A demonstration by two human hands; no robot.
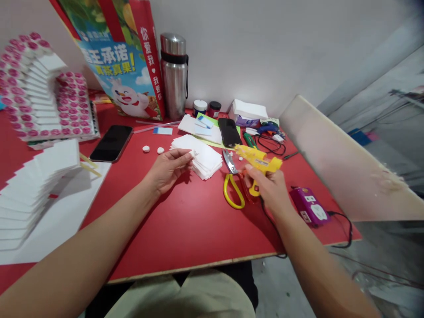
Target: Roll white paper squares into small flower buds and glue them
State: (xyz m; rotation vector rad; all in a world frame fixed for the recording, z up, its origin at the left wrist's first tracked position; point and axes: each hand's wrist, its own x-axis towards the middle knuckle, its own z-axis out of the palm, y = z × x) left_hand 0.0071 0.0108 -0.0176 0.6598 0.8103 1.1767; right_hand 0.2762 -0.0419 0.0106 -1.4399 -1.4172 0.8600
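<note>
My left hand (172, 169) pinches a small white piece (194, 153) between thumb and fingertips, at the left edge of a stack of white paper cards (207, 160). My right hand (270, 183) is wrapped round the handle of a yellow glue gun (256, 155), whose nozzle points left towards the cards. Between the hands lie scissors (233, 190) with a yellow handle, partly beside my right fingers. Two small white lumps (160, 150) rest on the red table left of the cards. A fan of folded white cards (39, 185) stands at the left on a white sheet.
A black phone (111, 143) lies at left, another phone (229, 132) behind the cards. A steel flask (174, 79), a printed bag (122, 66) and a pink-and-white paper model (36, 95) stand at the back. A purple power socket (309, 206) with a cord sits at right.
</note>
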